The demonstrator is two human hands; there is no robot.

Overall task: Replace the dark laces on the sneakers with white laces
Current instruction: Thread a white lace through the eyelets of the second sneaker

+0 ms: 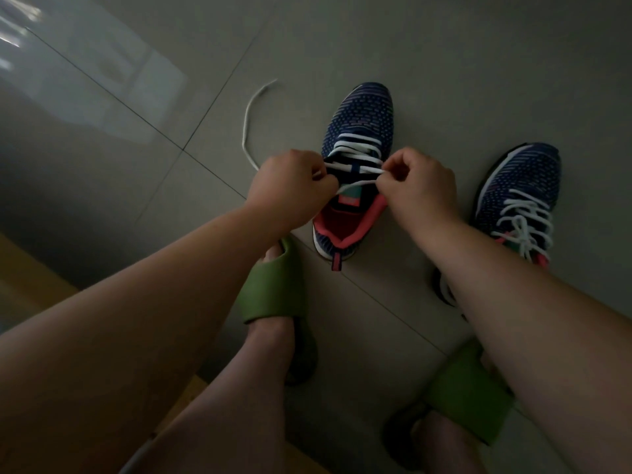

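My left hand point(290, 186) and right hand point(420, 186) pinch the white lace point(355, 169); the sneaker point(359, 121) seemingly points away, bare floor point(342, 46) beyond.

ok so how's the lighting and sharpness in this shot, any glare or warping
Head view: dim and underexposed overall; pale glare on the floor tiles at upper left; wide-angle warping bends the tile lines and stretches the forearms at the edges; the middle is fairly sharp, with the left hand and right hand on the white lace of the sneaker, while the slippers below look soft.
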